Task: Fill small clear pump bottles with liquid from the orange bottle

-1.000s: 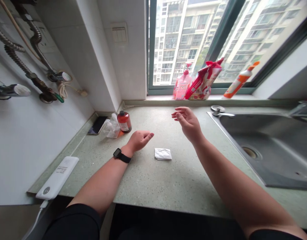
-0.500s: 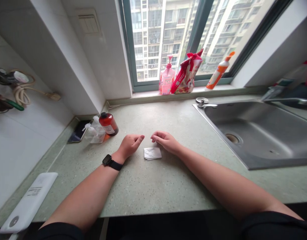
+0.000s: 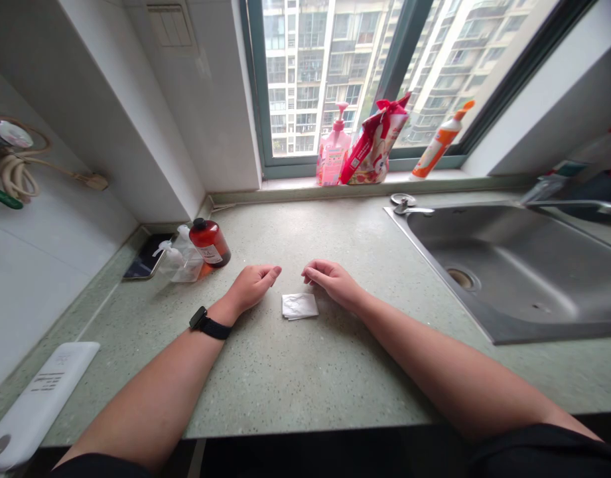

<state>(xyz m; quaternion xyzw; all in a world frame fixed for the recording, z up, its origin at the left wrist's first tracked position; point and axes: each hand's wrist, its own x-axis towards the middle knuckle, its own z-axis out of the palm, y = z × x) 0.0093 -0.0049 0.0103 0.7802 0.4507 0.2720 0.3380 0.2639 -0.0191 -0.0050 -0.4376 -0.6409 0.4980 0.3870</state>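
My left hand (image 3: 253, 285) rests on the counter, loosely curled into a fist with the thumb on top. Nothing shows in it, and a black watch (image 3: 209, 323) sits on that wrist. Across a small gap lies my right hand (image 3: 332, 284), its fingers curled in and holding nothing visible. A folded white paper tissue (image 3: 299, 306) lies flat just below the gap, touched by neither hand. Left of my left hand stand an amber bottle with a black cap (image 3: 210, 244) and clear plastic bottles with white tops (image 3: 186, 262).
A dark phone (image 3: 146, 257) lies by the left wall, and a long white device (image 3: 44, 401) nearer me. To the right is a steel sink (image 3: 504, 332). The sill holds a pink pump bottle (image 3: 332, 159), a red bag (image 3: 377, 149) and an orange-and-white bottle (image 3: 438, 147).
The view has shifted slightly, so the things on the left sit a little further left. Both hands stay beside the tissue in nearly the same pose.
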